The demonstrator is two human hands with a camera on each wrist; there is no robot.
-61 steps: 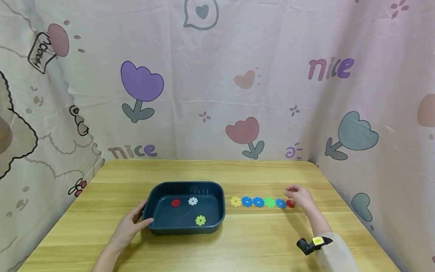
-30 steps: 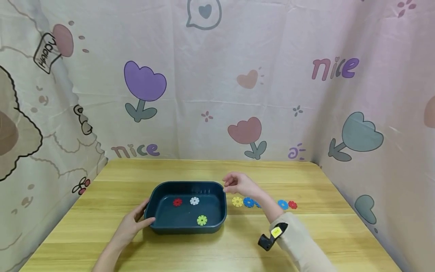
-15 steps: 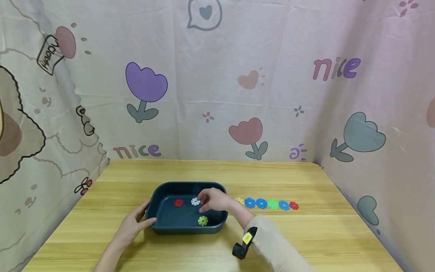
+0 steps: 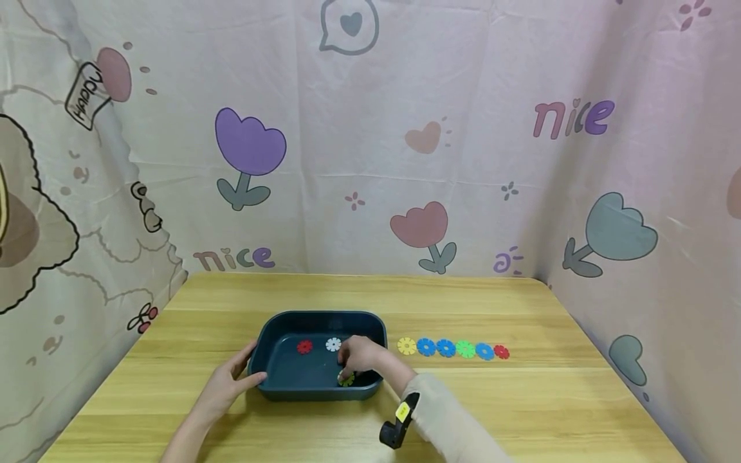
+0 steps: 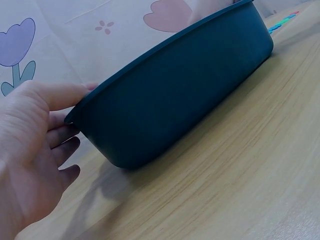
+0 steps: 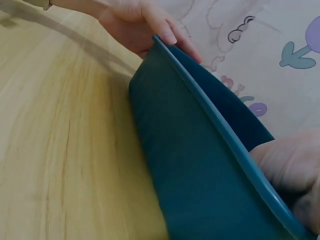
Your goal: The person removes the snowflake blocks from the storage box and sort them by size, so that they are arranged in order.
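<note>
My left hand (image 4: 222, 386) grips the left end of a dark teal basin (image 4: 312, 393); in the left wrist view its thumb lies over the rim and its fingers spread below it outside the wall. My right hand (image 4: 365, 357) reaches down inside the basin's right part, with curled thumb and fingers pinching at a yellow-green snowflake disc (image 4: 346, 381) and partly covering it. A red snowflake disc (image 4: 304, 347) and a white snowflake disc (image 4: 333, 344) lie flat on the basin floor. In the right wrist view, the near wall hides the right fingertips.
Right of the basin runs a row of flat discs on the wooden table (image 4: 521, 411): a yellow disc (image 4: 407, 346), several blue discs, a green disc (image 4: 465, 349), and a red disc (image 4: 502, 352) at the far end. A printed curtain (image 4: 347, 161) hangs behind.
My right hand has moved left from the red disc at the row's end, over the basin's right rim, and down to the yellow-green disc. My left hand keeps its grip on the basin.
</note>
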